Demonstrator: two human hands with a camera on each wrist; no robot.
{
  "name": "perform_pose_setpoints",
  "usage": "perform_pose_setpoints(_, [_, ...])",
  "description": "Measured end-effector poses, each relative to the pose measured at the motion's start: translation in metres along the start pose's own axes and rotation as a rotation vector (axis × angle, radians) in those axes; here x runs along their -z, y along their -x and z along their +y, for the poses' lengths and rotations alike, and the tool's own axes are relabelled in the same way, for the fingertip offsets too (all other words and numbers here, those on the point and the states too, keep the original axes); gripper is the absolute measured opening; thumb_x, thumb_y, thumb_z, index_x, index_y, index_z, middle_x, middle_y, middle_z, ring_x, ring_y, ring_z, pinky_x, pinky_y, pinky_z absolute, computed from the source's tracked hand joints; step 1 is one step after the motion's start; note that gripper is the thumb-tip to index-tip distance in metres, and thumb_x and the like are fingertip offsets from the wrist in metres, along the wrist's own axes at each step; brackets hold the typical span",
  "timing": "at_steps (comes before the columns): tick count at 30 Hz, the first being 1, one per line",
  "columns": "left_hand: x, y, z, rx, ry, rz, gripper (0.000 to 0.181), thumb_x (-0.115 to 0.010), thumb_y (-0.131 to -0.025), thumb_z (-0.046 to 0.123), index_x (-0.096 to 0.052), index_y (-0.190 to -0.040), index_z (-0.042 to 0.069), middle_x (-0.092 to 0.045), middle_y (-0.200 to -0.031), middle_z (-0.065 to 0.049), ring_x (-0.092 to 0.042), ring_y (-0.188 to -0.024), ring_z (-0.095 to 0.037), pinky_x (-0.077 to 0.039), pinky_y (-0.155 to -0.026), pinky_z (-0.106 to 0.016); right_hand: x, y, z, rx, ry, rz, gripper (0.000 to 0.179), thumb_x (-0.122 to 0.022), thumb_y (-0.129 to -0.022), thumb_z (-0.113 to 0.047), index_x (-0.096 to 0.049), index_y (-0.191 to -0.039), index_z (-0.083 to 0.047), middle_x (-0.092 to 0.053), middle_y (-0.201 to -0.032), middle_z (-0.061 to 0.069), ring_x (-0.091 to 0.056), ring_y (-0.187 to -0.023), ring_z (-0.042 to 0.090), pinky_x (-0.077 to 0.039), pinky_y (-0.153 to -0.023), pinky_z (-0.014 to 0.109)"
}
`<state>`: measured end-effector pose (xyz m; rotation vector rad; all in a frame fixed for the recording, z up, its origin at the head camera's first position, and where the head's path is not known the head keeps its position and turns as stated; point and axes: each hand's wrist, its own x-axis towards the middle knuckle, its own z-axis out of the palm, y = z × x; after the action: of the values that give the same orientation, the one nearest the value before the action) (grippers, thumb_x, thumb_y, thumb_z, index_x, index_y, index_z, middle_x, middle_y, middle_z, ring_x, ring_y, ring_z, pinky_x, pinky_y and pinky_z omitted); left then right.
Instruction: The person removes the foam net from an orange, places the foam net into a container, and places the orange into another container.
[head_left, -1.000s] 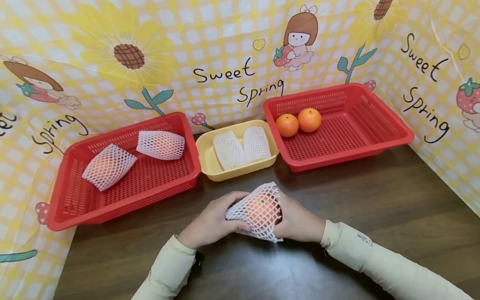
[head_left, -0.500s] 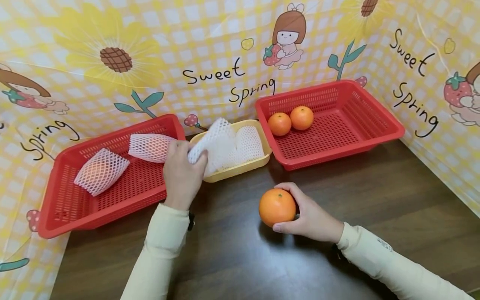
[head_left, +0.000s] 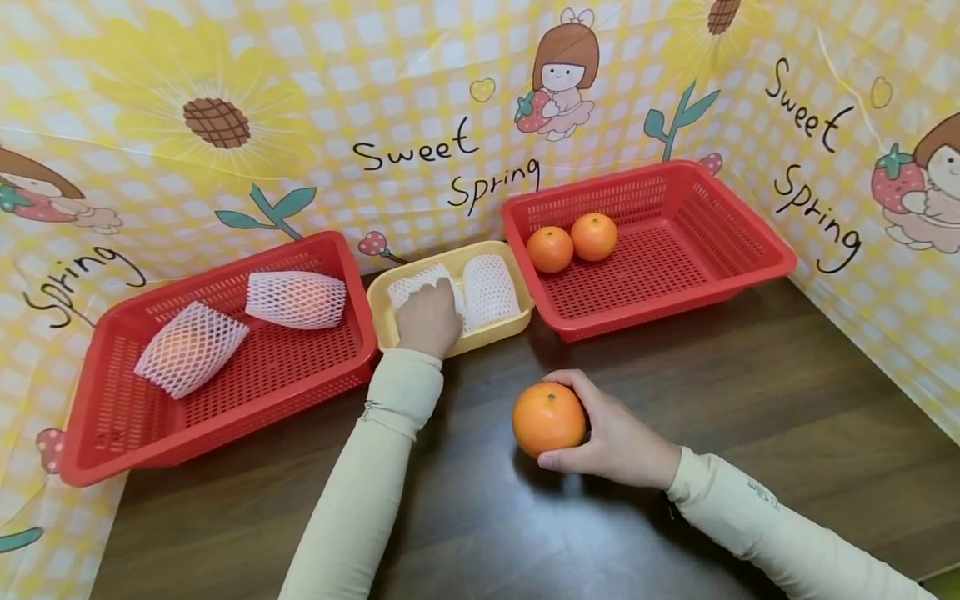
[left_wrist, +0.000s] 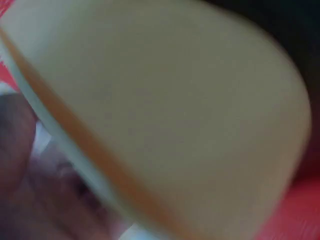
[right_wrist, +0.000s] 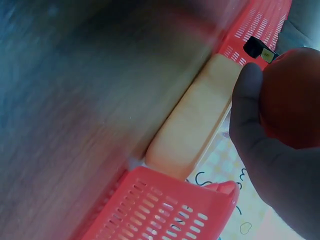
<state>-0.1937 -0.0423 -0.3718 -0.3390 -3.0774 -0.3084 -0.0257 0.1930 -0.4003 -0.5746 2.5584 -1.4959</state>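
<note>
My right hand (head_left: 611,442) grips a bare orange (head_left: 549,419) from its right side, thumb in front and fingers curled round the back, above the dark wooden table (head_left: 480,525); I cannot tell whether the fruit touches the wood. My left hand (head_left: 430,321) reaches down into a small yellow tray (head_left: 487,340) ahead of me, its knuckles bent over a white foam net (head_left: 408,285) — the fingertips are hidden, so I cannot tell whether they pinch it. A second foam net (head_left: 490,289) lies just to the right in the same tray. In my left-wrist view, the blurred tray wall covers most of that hand. The tray sits between two red baskets. In the right basket (head_left: 660,267), two loose oranges (head_left: 594,237) lie side by side near its left end. In the left basket (head_left: 273,354), two netted fruits (head_left: 296,300) rest apart, one further back, one nearer the left side, orange showing through the white mesh. Pale sleeves (head_left: 356,487) cover both my forearms. Behind everything hangs a yellow-and-white checked backdrop (head_left: 412,67) — printed with sunflowers, a cartoon figure holding a strawberry and the words "Sweet Spring".
</note>
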Motion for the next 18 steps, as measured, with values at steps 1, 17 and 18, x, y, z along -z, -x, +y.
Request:
perform_pose_setpoints(1, [-0.002, -0.002, -0.002, -0.008, 0.050, -0.092, 0.035, -0.064, -0.097, 0.030, -0.062, -0.112, -0.002, -0.066, -0.103, -0.022, -0.064, -0.095, -0.039, -0.053, -0.079, -0.052, 0.001, 0.000, 0.001, -0.003, 0.000, 0.000, 0.080, -0.089, -0.075, -0.040, -0.044, -0.137, -0.019, -0.061, -0.120, 0.001, -0.060, -0.101, 0.019, -0.047, -0.088, 0.047])
perform_pose_setpoints(17, [0.015, -0.002, 0.019, -0.043, 0.165, -0.088, 0.039, -0.054, -0.102, 0.037, -0.068, -0.119, 0.005, -0.066, -0.115, -0.016, -0.063, -0.104, -0.033, -0.050, -0.086, -0.049, 0.044, -0.015, -0.013, 0.078, -0.028, 0.130, 0.079, -0.091, -0.076, -0.022, -0.045, -0.140, -0.014, -0.059, -0.129, 0.006, -0.060, -0.105, 0.021, -0.047, -0.092, 0.048])
perform_pose_setpoints(18, [0.018, -0.001, 0.026, -0.053, 0.181, -0.063, 0.040, -0.054, -0.103, 0.037, -0.067, -0.123, 0.005, -0.064, -0.119, -0.016, -0.062, -0.108, -0.033, -0.049, -0.089, -0.049, 0.050, -0.018, -0.013, 0.087, -0.030, 0.149, 0.077, -0.090, -0.077, -0.021, -0.045, -0.140, -0.013, -0.058, -0.129, 0.006, -0.060, -0.106, 0.022, -0.047, -0.092, 0.048])
